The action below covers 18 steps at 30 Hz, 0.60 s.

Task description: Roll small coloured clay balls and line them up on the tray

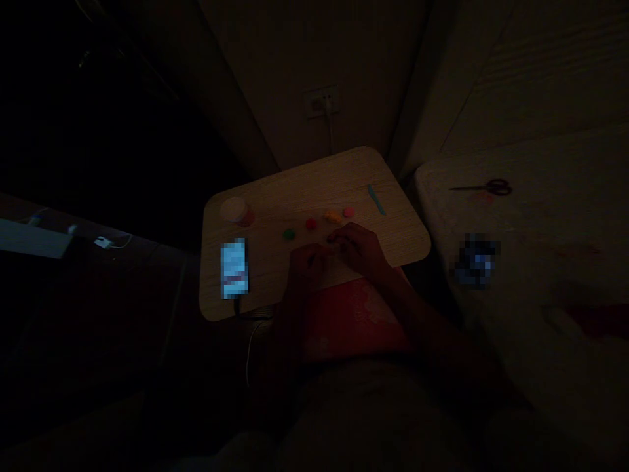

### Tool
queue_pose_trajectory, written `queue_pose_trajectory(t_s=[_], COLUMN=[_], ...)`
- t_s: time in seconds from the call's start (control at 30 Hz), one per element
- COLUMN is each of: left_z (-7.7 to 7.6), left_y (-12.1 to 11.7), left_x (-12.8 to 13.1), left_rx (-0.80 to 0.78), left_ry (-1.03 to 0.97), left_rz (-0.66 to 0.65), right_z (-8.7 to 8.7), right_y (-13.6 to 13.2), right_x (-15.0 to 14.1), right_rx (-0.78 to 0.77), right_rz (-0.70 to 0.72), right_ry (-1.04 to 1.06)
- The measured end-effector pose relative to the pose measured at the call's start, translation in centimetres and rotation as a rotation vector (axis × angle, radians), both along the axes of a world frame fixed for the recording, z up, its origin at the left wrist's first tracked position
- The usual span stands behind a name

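Both hands are close together over the near edge of a small wooden table (275, 190). My left hand (307, 262) is curled, its fingers bent inward toward the other hand. My right hand (358, 246) has its fingers bent and drawn together. A small pale piece seems to lie between the fingertips, too dark to name. Just beyond the hands sit a green lump (289, 233), a red lump (311, 223), an orange-yellow lump (332, 216) and a pink lump (348, 212), which look like modelling clay. A blue plastic clay knife (376, 199) lies farther right.
A lidded tub (236, 211) stands at the table's left, with a lit phone (234, 269) and its cable nearer me. A wall socket (322, 101) holds a plug behind. Scissors (484, 188) and a blurred dark object (476, 262) lie on the surface at right.
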State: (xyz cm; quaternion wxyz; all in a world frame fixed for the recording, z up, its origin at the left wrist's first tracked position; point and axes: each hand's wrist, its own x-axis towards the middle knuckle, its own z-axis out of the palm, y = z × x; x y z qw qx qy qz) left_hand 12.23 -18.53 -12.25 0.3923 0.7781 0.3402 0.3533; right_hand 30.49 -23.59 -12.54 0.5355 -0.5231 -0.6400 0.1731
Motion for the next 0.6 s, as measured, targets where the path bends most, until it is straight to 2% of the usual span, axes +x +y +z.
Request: queue_pose_trajectory(t_s=[0.3, 0.5, 0.6], left_z=[0.3, 0.9, 0.9], left_y=[0.0, -0.2, -0.2], left_x=[0.1, 0.1, 0.2], left_rx=[-0.038, -0.058, -0.077], left_ry=[0.013, 0.045, 0.044], left_rz=[0.047, 0.050, 0.052], right_z=[-0.4, -0.1, -0.2], right_y=[0.0, 0.1, 0.0], right_x=[0.0, 0.0, 0.0], right_rx=[-0.057, 0.014, -0.014], right_rz=[-0.078, -0.109, -0.146], right_ry=[0.091, 0.084, 0.102])
